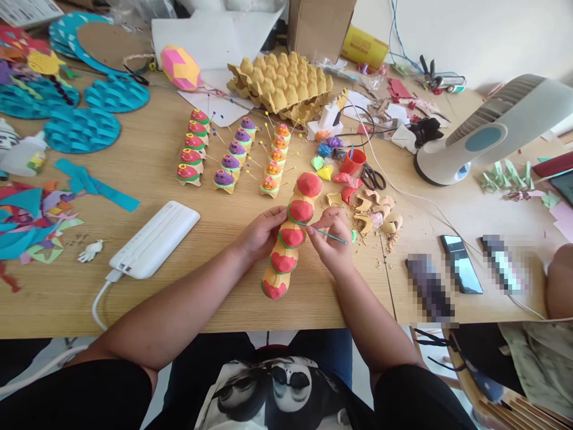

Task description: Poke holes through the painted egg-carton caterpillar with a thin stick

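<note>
My left hand (264,232) is closed on the left side of an egg carton strip (293,237), holding it tilted above the table. Red clay caps its several bumps, and thin green edging shows under some of the caps. In my right hand (332,237) a thin blue stick (332,236) is pinched, its tip touching the strip near the second red bump. Beyond them stand three decorated carton strips: a red one (192,149), a purple one (235,154) and an orange one (275,160), with ball-headed pins stuck around the purple and orange ones.
A red cup (353,162), black scissors (373,177) and torn carton scraps (373,215) lie to the right. Egg trays (286,80) are stacked at the back. A white power bank (154,239) lies left, several phones and a white fan (483,131) right. Another person's arm (560,280) rests at the right edge.
</note>
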Demonstrator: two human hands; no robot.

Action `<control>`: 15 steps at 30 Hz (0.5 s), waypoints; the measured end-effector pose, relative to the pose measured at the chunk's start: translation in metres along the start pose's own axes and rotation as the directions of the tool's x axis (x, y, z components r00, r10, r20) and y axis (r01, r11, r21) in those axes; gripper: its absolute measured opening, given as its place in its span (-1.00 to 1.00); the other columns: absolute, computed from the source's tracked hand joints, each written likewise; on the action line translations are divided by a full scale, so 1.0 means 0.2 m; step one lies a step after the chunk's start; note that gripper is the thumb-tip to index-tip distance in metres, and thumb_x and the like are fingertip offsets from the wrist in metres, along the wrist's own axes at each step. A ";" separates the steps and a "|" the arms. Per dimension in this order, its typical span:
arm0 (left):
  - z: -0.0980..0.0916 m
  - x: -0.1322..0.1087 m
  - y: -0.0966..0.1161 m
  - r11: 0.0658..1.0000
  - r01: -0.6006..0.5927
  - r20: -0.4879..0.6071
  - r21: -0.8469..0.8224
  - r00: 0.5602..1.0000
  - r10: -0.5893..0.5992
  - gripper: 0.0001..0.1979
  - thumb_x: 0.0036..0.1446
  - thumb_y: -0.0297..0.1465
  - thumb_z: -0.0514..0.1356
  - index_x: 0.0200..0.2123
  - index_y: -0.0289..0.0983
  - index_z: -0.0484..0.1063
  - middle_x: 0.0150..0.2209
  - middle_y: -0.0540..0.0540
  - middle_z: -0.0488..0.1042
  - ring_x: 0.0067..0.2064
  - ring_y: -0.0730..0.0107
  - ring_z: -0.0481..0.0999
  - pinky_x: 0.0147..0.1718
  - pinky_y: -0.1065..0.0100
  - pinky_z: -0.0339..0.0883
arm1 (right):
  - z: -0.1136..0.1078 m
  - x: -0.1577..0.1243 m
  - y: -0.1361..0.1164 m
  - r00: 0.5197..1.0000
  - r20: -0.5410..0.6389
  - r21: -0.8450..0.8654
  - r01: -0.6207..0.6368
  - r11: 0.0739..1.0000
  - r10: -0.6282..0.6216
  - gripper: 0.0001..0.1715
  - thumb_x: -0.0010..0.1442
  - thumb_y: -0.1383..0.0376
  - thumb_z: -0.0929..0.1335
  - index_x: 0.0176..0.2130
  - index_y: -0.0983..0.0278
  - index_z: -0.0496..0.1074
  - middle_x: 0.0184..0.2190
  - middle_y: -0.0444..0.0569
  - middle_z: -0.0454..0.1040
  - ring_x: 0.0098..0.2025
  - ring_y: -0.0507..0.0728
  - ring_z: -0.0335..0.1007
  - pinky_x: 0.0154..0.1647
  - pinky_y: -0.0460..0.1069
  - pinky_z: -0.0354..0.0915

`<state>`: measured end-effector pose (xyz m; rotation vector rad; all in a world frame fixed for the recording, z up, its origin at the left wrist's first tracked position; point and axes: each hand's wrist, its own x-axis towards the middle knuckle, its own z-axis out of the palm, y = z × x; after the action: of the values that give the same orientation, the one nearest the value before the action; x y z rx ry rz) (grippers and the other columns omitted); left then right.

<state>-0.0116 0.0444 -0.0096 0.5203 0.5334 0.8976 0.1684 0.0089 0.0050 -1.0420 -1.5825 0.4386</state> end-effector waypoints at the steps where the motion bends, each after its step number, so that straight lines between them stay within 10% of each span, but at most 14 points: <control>1: 0.00 0.00 0.00 1.000 0.003 0.000 -0.001 1.000 -0.003 -0.84 0.11 -0.31 0.40 -0.30 -0.27 0.57 -0.39 -0.07 0.58 -0.43 0.40 0.54 -0.43 0.42 0.41 | 0.00 0.00 0.00 1.000 -0.006 -0.015 0.005 1.000 -0.005 -0.86 0.25 0.28 0.46 -0.34 0.19 0.44 -0.32 -0.11 0.32 -0.22 0.12 0.32 -0.15 0.10 0.29; 15: 0.00 0.00 -0.01 1.000 0.001 -0.027 -0.005 1.000 -0.001 -0.86 0.13 -0.32 0.39 -0.31 -0.26 0.55 -0.38 -0.06 0.61 -0.41 0.39 0.56 -0.40 0.39 0.45 | 0.00 -0.01 0.00 1.000 0.004 -0.031 0.031 0.999 -0.031 -0.86 0.26 0.27 0.46 -0.34 0.19 0.45 -0.33 -0.10 0.33 -0.26 0.11 0.32 -0.20 0.08 0.29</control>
<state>-0.0098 0.0438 -0.0116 0.5038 0.5562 0.9056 0.1678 0.0071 0.0033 -1.0399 -1.6108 0.3960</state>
